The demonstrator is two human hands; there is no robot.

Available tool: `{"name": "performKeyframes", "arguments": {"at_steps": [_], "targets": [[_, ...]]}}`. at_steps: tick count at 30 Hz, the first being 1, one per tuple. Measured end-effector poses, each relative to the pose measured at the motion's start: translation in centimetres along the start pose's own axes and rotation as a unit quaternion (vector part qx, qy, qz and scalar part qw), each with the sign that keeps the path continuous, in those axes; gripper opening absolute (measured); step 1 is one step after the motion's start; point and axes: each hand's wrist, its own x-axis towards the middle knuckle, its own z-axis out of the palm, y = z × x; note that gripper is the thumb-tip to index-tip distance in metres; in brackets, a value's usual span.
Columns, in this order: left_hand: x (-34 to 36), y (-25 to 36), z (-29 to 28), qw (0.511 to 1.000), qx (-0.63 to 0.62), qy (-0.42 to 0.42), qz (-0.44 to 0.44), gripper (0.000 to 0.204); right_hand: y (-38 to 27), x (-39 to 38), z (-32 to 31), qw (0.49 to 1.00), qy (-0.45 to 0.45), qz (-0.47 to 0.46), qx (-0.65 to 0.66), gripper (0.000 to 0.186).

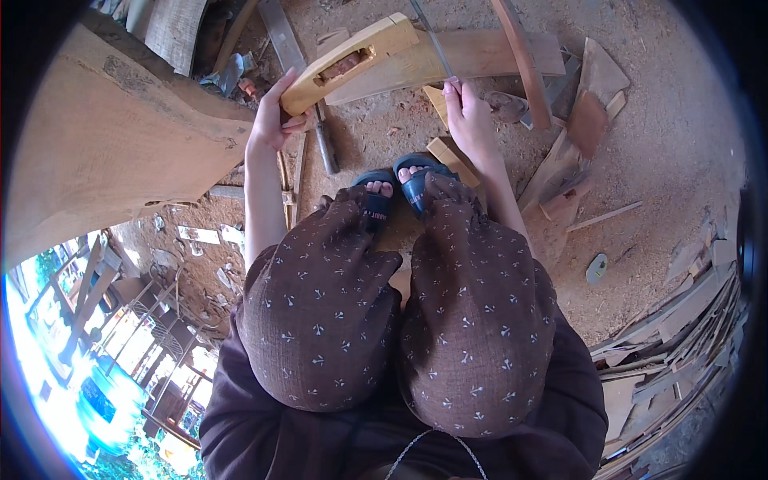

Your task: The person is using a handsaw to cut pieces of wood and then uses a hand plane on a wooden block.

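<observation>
My left hand (276,120) grips the near end of a pale wooden block (386,36) with a carved slot, held tilted up to the right over a long board (512,52). My right hand (468,120) is closed around a thin metal bar or blade (436,44) that runs up past the block's right end. Below the block, a metal tool with a cylindrical handle (326,148) lies on the ground. A small wooden piece (452,160) rests beside my sandalled feet (412,180).
A large wooden slab (120,136) fills the upper left. A curved reddish strip (520,56) and scrap boards (592,120) lie at the upper right on sawdust-covered ground. Thin offcuts (680,320) are piled at the lower right. A bright blue container (104,400) stands at the lower left.
</observation>
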Motion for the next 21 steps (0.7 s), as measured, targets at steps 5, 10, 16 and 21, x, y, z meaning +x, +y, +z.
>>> {"name": "performKeyframes", "arguments": {"at_steps": [5,10,16,21], "targets": [[5.4,-4.2,-3.4,0.985,0.152,0.042,0.072,0.050,1.7,0.0,1.1,0.999,-0.001,-0.017,-0.050,0.025],[5.9,-6.5,-4.1,0.960,0.229,0.088,0.132,0.061,2.3,-0.8,2.3,0.994,-0.060,0.002,-0.095,0.020],[4.5,-5.4,-2.8,0.751,0.583,0.258,0.174,0.070,1.4,-1.2,2.9,0.981,-0.105,0.015,-0.161,0.019],[4.3,-4.7,4.3,0.608,0.680,0.253,0.322,0.082,0.7,-1.2,1.9,0.963,-0.123,0.029,-0.237,0.022]]}}
